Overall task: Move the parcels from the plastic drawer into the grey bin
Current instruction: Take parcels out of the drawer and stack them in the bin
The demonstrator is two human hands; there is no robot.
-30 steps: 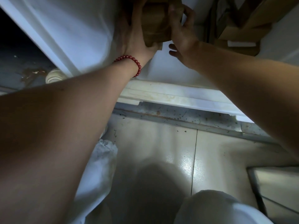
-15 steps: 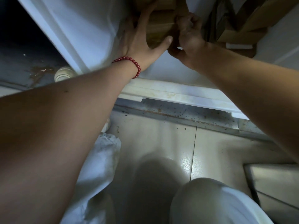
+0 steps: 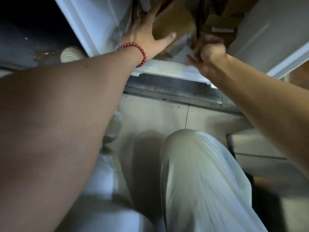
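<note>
Two hands are raised into the plastic drawer (image 3: 103, 22). A brown parcel (image 3: 173, 19) is seen just ahead between them, its long axis apparently running away from the body. The left hand (image 3: 145, 39) is spread flat against its left face, thumb beneath (the nearer hand). The right hand (image 3: 209, 52) is clenched by its right corner; what it grips cannot be told.

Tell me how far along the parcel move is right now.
Done: nothing that shows. In hand: left hand presses the brown parcel, right hand grips its near corner, both inside the plastic drawer. Left: lifting it out, plus other parcels behind it.
</note>
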